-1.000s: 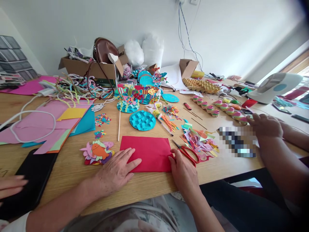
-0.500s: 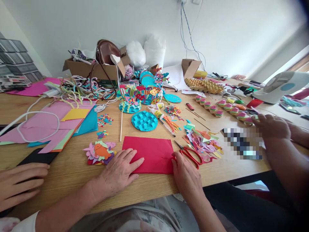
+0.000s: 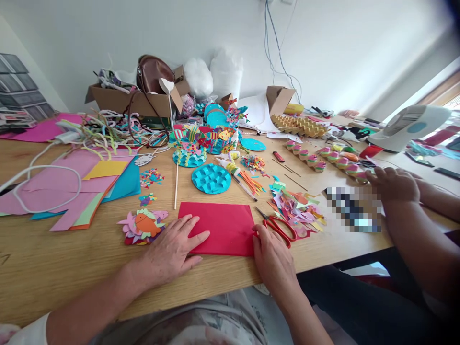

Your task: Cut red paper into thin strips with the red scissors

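Note:
A folded-looking sheet of red paper (image 3: 223, 229) lies flat on the table in front of me. My left hand (image 3: 174, 244) rests on its left side, fingers stretched out and spread. At the right edge, my right hand (image 3: 271, 254) has curled fingers pinching the paper's border. Scissors with red handles (image 3: 278, 226) lie beside that hand, blades pointing away to the left. Left of my left hand is a small pile of fish-shaped paper cutouts (image 3: 145, 224), an orange one on top. Colourful paper scraps (image 3: 296, 208) are heaped beyond the scissors.
Blue paper discs (image 3: 211, 178), a glue bottle (image 3: 230, 166) and a wooden stick (image 3: 176, 187) lie ahead. Coloured sheets (image 3: 72, 182) and a white cable (image 3: 77, 194) are on the left. Another person's hand (image 3: 393, 187) is at the right, near painted egg-carton strips (image 3: 345, 165).
Another person's hand and the dark object under it at the left have gone from view. The whole view has shifted slightly. My hands stay on the red paper.

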`<state>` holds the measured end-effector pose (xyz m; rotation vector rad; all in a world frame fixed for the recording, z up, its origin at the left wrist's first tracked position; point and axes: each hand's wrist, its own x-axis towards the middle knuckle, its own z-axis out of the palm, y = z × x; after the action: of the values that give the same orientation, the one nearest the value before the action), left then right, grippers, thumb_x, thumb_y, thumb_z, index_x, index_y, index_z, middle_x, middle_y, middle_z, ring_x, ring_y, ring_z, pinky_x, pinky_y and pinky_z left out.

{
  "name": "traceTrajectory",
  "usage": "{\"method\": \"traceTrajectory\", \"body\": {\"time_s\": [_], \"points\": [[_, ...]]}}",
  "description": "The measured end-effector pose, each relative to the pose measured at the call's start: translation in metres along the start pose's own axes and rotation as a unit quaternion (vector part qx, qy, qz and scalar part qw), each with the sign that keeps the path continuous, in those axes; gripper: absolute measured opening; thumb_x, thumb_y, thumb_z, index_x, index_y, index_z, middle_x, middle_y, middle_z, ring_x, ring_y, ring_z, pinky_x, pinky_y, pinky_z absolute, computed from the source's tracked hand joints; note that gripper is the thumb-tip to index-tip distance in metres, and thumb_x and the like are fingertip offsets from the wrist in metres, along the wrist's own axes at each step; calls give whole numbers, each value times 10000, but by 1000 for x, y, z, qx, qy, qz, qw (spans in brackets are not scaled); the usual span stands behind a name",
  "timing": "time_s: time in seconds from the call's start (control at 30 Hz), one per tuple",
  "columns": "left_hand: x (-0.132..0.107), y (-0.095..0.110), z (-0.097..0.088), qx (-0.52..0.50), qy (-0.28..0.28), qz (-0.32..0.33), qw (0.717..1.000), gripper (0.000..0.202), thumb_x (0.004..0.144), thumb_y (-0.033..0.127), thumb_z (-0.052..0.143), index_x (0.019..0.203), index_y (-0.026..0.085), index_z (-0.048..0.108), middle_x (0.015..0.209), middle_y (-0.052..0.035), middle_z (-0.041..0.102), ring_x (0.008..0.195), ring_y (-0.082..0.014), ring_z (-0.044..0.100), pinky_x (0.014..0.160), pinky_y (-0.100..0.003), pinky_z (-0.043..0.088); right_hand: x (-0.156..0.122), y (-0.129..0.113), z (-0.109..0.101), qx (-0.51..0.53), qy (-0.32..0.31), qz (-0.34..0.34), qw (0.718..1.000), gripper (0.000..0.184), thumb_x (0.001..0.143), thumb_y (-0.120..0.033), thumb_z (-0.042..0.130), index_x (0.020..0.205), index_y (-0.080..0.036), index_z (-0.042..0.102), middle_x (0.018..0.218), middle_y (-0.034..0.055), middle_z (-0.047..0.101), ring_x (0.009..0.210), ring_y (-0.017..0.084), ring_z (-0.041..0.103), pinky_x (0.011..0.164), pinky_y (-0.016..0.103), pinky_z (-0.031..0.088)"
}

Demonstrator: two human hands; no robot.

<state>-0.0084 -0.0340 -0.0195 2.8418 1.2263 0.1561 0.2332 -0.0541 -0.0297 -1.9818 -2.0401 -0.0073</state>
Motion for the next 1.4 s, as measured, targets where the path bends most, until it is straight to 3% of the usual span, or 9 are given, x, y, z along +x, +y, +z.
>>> {"method": "traceTrajectory", "body": {"time_s": [0.2,0.43,0.6,0.7,0.8,0.93,1.1,1.23,1.4], "points": [[0,3,4,13,8,4,1000,493,797,241,542,1270,325,430,1311,-147,433,1219,-328,374,941,-510,365,0,1,0,-11,-15,7,1000,178,846,-134,380,876,-174,551,821,71,633,845,217,564,679,294,400],[-3,5,14,23,37,-3,999,454,810,247,524,1252,321,453,1328,-114,434,1229,-317,352,948,-506,354,0,-2,-1,-33,-18,23,999,159,851,-153,402,852,-180,558,811,69,618,840,213,565,683,290,411],[-5,6,16,31,39,3,999,450,821,246,501,1263,309,443,1343,-45,452,1211,-330,356,950,-517,343,-5,1,-6,-46,-18,40,998,164,859,-186,418,832,-175,580,863,84,603,829,224,567,663,306,445],[-5,6,16,36,44,3,998,458,818,250,508,1266,309,437,1322,-27,481,1212,-325,352,948,-508,342,-10,4,-7,-32,24,1,999,181,851,-170,428,873,-165,607,982,112,601,928,247,549,739,351,458],[-5,7,17,41,49,4,998,470,815,245,513,1272,315,427,1317,-30,485,1208,-318,362,942,-500,345,-17,-5,-7,13,55,-101,993,262,857,-129,395,1006,-146,609,1127,124,586,1076,244,499,879,388,417],[-5,7,18,47,56,4,997,460,818,240,504,1269,304,436,1316,-33,487,1193,-320,376,936,-495,348,-26,-34,-4,69,-26,-216,974,338,872,-245,435,1184,-170,540,1293,82,499,1226,238,387,986,411,348],[-4,8,17,45,57,-3,997,455,808,239,519,1255,298,456,1318,-26,486,1192,-323,377,941,-488,343,-31,-48,-1,90,-129,-222,962,541,871,-452,406,1343,-193,357,1397,81,351,1288,250,286,1041,465,253],[-5,13,15,50,51,-13,997,440,803,260,529,1239,289,474,1302,-35,506,1190,-324,397,937,-496,347,-32,-43,0,99,-146,-220,959,539,881,-470,366,1360,-229,317,1418,58,311,1305,228,251,1056,459,217],[-20,27,12,53,59,-6,997,403,811,254,500,1206,177,502,1269,-82,536,1165,-253,462,959,-419,357,-32,-43,-1,96,-143,-221,960,515,877,-466,382,1349,-267,334,1416,60,322,1296,232,272,1045,460,227]]}}
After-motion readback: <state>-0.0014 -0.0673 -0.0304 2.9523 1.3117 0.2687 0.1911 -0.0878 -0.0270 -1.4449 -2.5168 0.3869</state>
